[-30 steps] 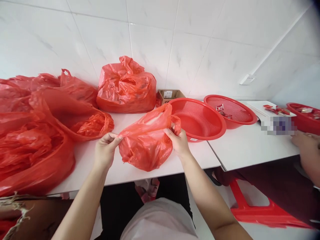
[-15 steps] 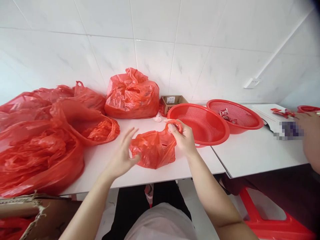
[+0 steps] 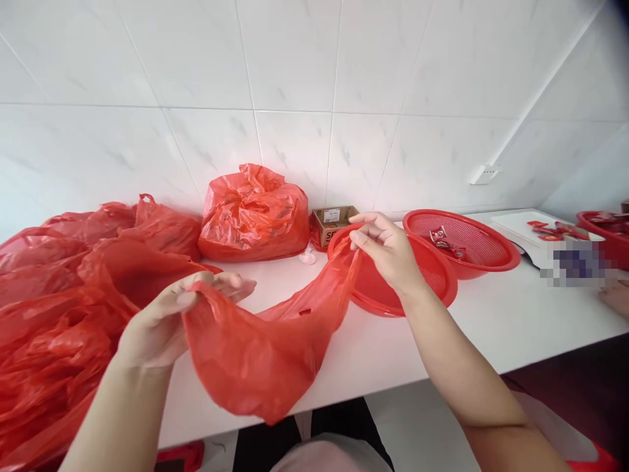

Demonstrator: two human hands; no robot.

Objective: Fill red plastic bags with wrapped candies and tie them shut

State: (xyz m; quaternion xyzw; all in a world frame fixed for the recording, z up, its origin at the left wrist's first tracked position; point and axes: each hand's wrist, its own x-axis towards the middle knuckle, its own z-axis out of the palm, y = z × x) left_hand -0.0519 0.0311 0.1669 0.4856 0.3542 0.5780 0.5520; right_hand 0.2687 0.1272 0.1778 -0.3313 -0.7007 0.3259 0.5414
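Observation:
A thin red plastic bag [image 3: 265, 354] hangs stretched between my two hands, sagging over the table's front edge. My left hand [image 3: 167, 314] pinches one upper corner between thumb and fingers. Higher up, my right hand [image 3: 386, 252] grips the other end, in front of a red perforated basket [image 3: 427, 269]. A small dark slit shows on the bag's side. Just left of my left hand lies a heap of crumpled red plastic bags [image 3: 54, 334]. What the stretched bag holds, if anything, cannot be seen.
A full red bag [image 3: 253, 216] stands against the tiled wall beside a small cardboard box [image 3: 330, 226]. A second red basket [image 3: 476, 242] contains small red packets. At right are a white flat device [image 3: 521, 223] with packets on it and another person's hand [image 3: 616, 298].
My left hand has taken hold of the bag and drawn it left and down. The bag has gone from bunched to stretched out. My right hand has shifted slightly right.

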